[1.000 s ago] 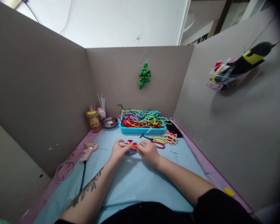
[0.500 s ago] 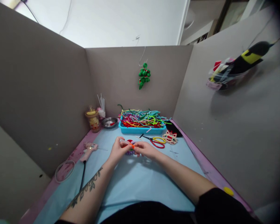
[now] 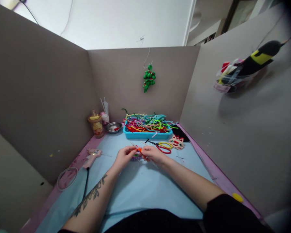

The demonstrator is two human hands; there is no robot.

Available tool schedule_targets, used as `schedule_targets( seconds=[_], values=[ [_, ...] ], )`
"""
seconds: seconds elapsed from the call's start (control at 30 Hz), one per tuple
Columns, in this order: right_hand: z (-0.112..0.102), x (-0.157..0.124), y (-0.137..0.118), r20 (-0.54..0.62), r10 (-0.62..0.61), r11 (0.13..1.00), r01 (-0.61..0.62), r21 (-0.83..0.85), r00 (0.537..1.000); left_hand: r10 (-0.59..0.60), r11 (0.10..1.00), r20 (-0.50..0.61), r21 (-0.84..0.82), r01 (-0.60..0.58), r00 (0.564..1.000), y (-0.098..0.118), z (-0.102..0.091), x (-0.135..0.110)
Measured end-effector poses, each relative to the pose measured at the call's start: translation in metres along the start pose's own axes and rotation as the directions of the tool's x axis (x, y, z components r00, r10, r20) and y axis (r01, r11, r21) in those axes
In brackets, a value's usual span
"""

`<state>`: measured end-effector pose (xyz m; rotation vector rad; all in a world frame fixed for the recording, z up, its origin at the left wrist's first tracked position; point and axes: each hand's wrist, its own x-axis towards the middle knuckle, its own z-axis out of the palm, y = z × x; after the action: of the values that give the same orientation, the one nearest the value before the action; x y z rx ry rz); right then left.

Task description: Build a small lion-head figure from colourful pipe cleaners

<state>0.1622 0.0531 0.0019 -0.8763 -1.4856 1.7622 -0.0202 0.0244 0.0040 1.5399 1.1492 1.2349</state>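
Note:
My left hand (image 3: 123,157) and my right hand (image 3: 154,154) meet over the blue mat (image 3: 135,191), both pinched on a small pipe-cleaner craft piece (image 3: 137,153) with purple, red and orange parts. An orange bit shows between the fingertips. Most of the piece is hidden by my fingers. Just beyond my right hand lie scissors (image 3: 162,147) with red and yellow handles.
A blue tray (image 3: 147,135) heaped with coloured pipe cleaners stands at the back. A metal bowl (image 3: 113,127), a jar (image 3: 96,125), a pink glue gun (image 3: 92,156) and a tape ring (image 3: 67,177) lie left. A cream craft piece (image 3: 177,142) sits right. Grey partition walls enclose the desk.
My hands have drawn closer together and turned the craft piece. The right hand's fingers have shifted from lying over it to pinching its orange end.

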Motion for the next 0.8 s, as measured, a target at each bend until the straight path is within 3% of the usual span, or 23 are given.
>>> schedule_targets(
  seconds=[0.33,0.53,0.67,0.8],
  values=[
    [0.0027,0.0002,0.0025,-0.148,-0.106,0.991,0.093,-0.094,0.983,0.012,0.995,0.064,0.099,-0.019,0.998,0.0011,0.0,-0.0022],
    [0.0041,-0.0012,0.0003,-0.191,-0.219,0.954,0.169,-0.25,0.957,0.004,0.997,0.056,0.072,-0.008,0.998,0.0029,0.0001,-0.004],
    [0.0081,-0.0045,-0.0037,-0.252,-0.358,0.867,0.22,-0.447,0.899,-0.009,1.0,0.064,0.021,0.007,0.998,0.0039,-0.0001,-0.0045],
    [0.0089,-0.0072,-0.0022,-0.251,-0.537,0.695,0.254,-0.673,0.806,-0.05,0.999,0.088,0.008,0.049,0.995,-0.0003,0.0023,-0.0041]
  ],
)
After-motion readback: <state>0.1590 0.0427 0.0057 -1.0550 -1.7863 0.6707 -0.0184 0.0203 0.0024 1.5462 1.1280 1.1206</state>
